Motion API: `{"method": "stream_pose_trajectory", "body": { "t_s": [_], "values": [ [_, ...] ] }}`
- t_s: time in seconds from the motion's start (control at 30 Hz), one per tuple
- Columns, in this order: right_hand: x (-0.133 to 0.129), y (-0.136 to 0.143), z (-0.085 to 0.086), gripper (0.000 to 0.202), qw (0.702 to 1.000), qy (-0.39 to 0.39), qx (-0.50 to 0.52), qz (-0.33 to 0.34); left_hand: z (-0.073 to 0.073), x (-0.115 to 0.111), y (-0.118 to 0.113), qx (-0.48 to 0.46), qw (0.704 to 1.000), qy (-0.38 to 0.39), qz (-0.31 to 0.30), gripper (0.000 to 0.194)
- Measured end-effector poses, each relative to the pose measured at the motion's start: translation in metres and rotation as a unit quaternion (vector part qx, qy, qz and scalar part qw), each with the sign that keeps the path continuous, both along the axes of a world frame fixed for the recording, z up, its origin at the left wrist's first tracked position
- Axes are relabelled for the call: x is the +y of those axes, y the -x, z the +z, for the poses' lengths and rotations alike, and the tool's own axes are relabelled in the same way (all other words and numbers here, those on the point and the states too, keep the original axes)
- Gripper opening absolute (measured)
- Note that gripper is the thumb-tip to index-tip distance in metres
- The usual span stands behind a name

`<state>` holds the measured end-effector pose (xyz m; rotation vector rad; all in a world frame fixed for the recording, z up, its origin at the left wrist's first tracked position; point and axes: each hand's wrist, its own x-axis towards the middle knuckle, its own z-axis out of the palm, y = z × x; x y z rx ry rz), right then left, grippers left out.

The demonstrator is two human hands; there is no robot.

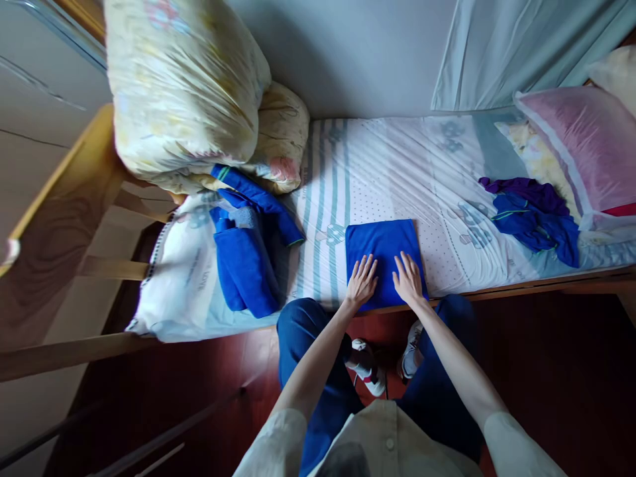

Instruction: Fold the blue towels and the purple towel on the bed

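A blue cloth [385, 242], folded into a neat flat square, lies at the front edge of the bed in front of me. My left hand [362, 281] rests flat on its left side with the fingers stretched out. On the right side of the same cloth lies my right hand [408, 277], its fingers also spread and flat. Neither hand grips anything. To the left is a blue garment [246, 265], partly bunched, with a sleeve bent out toward the right. Crumpled blue and purple clothing [531, 215] sits farther right on the bed.
A large yellowish quilt [189, 86] is piled at the bed's left end, near the wooden bed frame [64, 212]. A pink pillow [586, 146] lies at the right end. The patterned sheet [387, 159] covers the mattress, and a pale curtain [527, 53] hangs behind.
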<state>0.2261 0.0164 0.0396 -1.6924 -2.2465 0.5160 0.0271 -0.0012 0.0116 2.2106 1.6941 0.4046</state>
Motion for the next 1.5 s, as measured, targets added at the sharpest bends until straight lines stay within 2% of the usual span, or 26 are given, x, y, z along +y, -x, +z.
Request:
{"method": "stream_pose_trajectory", "body": {
  "t_s": [0.07, 0.13, 0.3, 0.43, 0.57, 0.67, 0.73, 0.8, 0.87, 0.97, 1.03, 1.1, 1.17, 1.27, 1.37, 1.5],
  "values": [
    [0.014, 0.014, -0.007, 0.058, 0.999, 0.01, -0.013, 0.033, -0.009, 0.016, 0.001, -0.013, 1.0, 0.005, 0.007, 0.061],
    [0.025, 0.014, -0.016, 0.06, 0.998, 0.026, -0.024, 0.041, -0.018, 0.025, 0.007, -0.032, 0.999, 0.014, 0.031, 0.063],
    [0.038, -0.019, -0.035, 0.066, 0.998, 0.034, -0.049, 0.018, -0.033, 0.029, 0.026, -0.079, 0.993, 0.025, 0.087, 0.069],
    [0.058, -0.018, -0.041, 0.067, 0.997, 0.027, -0.067, 0.002, -0.036, 0.046, 0.028, -0.103, 0.989, 0.026, 0.102, 0.071],
    [0.1, -0.009, -0.048, 0.069, 0.996, 0.03, -0.082, -0.001, -0.037, 0.086, 0.04, -0.112, 0.988, 0.021, 0.109, 0.072],
    [0.133, -0.017, -0.051, 0.071, 0.995, 0.041, -0.089, 0.008, -0.038, 0.11, 0.055, -0.102, 0.986, 0.019, 0.131, 0.073],
    [0.146, -0.026, -0.05, 0.072, 0.994, 0.051, -0.092, 0.01, -0.037, 0.113, 0.061, -0.096, 0.985, 0.022, 0.144, 0.073],
    [0.144, -0.036, -0.047, 0.072, 0.994, 0.057, -0.092, 0.009, -0.035, 0.099, 0.061, -0.094, 0.983, 0.028, 0.152, 0.073],
    [0.126, -0.046, -0.042, 0.072, 0.995, 0.056, -0.088, 0.01, -0.031, 0.07, 0.054, -0.096, 0.982, 0.036, 0.158, 0.072],
    [0.072, -0.067, -0.032, 0.07, 0.996, 0.055, -0.064, 0.015, -0.025, 0.009, 0.037, -0.095, 0.977, 0.051, 0.183, 0.071],
    [0.03, -0.084, -0.025, 0.067, 0.998, 0.061, -0.032, 0.0, -0.022, -0.031, 0.024, -0.094, 0.968, 0.064, 0.225, 0.069],
    [-0.008, -0.099, -0.018, 0.064, 0.997, 0.064, 0.001, -0.051, -0.02, -0.063, 0.01, -0.108, 0.958, 0.07, 0.257, 0.068],
    [-0.035, -0.107, -0.013, 0.061, 0.989, 0.069, 0.034, -0.125, -0.019, -0.085, 0.0, -0.133, 0.945, 0.06, 0.292, 0.064],
    [-0.052, -0.104, -0.006, 0.054, 0.973, 0.109, 0.06, -0.194, -0.021, -0.104, -0.004, -0.177, 0.911, 0.031, 0.371, 0.054],
    [-0.054, -0.093, -0.002, 0.049, 0.964, 0.159, 0.055, -0.206, -0.023, -0.11, 0.0, -0.231, 0.865, 0.04, 0.444, 0.043],
    [-0.051, -0.083, -0.004, 0.039, 0.948, 0.213, 0.079, -0.224, -0.02, -0.11, 0.008, -0.287, 0.835, 0.097, 0.459, 0.035]
  ]
}}
